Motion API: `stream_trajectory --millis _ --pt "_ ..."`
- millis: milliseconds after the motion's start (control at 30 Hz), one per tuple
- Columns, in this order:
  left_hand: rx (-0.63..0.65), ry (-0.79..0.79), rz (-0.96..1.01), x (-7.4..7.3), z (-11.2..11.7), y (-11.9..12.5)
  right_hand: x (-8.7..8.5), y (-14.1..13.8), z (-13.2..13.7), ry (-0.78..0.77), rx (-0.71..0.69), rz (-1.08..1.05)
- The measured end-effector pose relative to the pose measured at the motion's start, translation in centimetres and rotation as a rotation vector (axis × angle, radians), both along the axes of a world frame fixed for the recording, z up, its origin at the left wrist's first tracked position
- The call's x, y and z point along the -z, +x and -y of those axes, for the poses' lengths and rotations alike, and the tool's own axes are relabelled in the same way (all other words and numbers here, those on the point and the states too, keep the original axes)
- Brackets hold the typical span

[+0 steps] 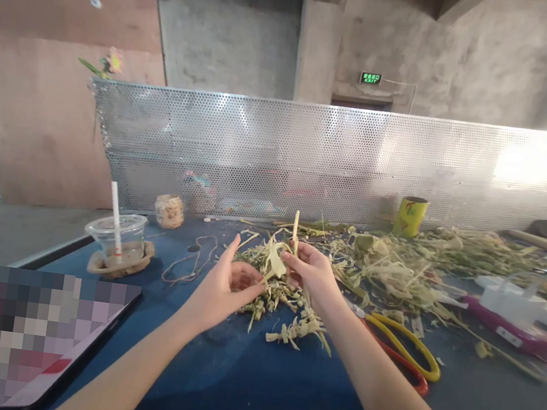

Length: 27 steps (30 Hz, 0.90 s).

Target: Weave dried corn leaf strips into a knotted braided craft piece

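Observation:
My right hand (pixel 312 272) pinches a pale yellow-green leaf strip (pixel 276 259); one end of the strip stands upright above the fingers and another part curls leftward. My left hand (pixel 222 289) is raised beside it with fingers spread and curved, its fingertips touching the curled end of the strip. Both hands hover over a small heap of cut leaf pieces (pixel 288 324) on the blue table mat (pixel 241 375).
Yellow and red-handled scissors (pixel 400 349) lie right of my right arm. A clear plastic cup with a straw (pixel 116 238) stands at left. A big pile of dried leaves (pixel 417 264), a yellow tin (pixel 410 216), a small woven jar (pixel 169 210) and a perforated metal screen (pixel 310 156) lie behind.

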State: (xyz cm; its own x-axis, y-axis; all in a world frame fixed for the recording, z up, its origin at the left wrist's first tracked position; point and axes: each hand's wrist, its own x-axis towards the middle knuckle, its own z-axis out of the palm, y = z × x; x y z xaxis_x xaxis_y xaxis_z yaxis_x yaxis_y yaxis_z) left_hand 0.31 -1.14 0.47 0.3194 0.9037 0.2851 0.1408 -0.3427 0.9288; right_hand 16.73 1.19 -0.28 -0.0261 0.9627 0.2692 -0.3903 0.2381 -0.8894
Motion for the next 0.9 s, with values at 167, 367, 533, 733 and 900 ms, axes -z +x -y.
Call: stream_trajectory --millis 167,367,533,733,900 --pt "0.015 0.004 0.097 0.7 -0.3 0.3 0.3 -0.8 0.5 -0.017 -0.103 0.107" --pt "0.074 -0.151 0.113 0.4 0.0 0.1 0.1 -0.6 0.4 -0.011 -0.002 0.000" --pt "0.038 -0.033 0.196 0.6 0.0 0.7 0.3 -0.9 0.5 -0.052 -0.098 0.020" --pt "-0.182 0.166 0.248 0.0 -0.2 0.8 0.5 -1.3 1.0 -0.090 -0.249 0.029" --pt "-0.184 0.235 0.310 -0.1 0.3 0.7 0.5 -1.4 1.1 -0.015 -0.342 0.055"
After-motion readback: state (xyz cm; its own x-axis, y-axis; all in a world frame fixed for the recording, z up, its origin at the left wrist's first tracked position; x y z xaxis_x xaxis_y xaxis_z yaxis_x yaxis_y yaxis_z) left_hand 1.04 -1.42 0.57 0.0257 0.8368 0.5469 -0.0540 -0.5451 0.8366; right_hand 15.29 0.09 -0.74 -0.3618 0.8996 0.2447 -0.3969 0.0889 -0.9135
